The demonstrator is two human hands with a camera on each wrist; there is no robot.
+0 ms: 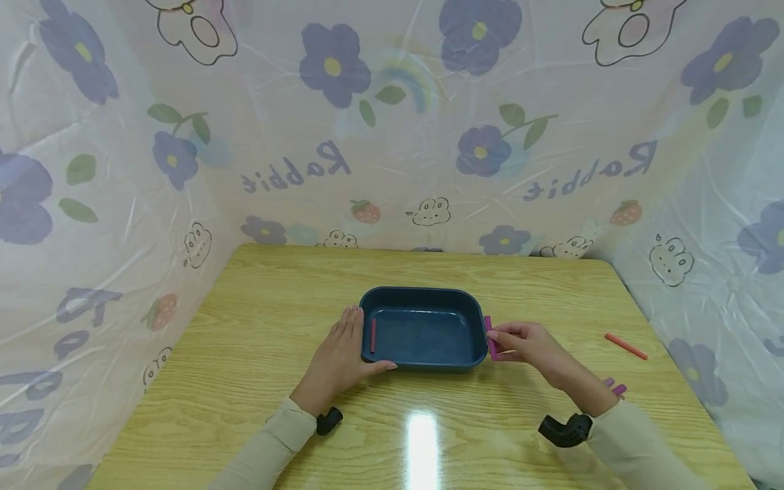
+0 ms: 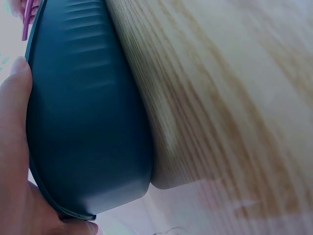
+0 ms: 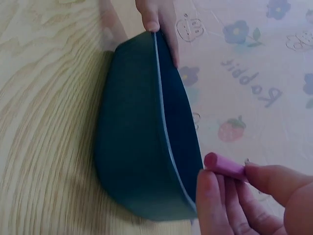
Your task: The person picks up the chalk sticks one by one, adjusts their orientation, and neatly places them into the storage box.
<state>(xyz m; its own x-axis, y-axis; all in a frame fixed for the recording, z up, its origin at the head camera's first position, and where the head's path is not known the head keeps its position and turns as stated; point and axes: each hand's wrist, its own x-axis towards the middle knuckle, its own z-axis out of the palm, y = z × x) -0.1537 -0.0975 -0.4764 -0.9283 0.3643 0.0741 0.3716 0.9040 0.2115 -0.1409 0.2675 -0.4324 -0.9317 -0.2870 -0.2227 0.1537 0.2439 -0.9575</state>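
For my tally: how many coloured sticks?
5: red stick in tray, magenta stick in right hand, orange stick on table, purple stick and pink stick beside right sleeve, which may hide more.

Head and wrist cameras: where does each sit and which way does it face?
Head: on the head, facing forward and down at the tray; left hand and right hand show.
Left wrist: worn there, facing the tray's outer wall; left hand touching it.
Right wrist: worn there, facing the tray's outside; right hand pinches a pink stick.
Wrist views share tray, stick and hands.
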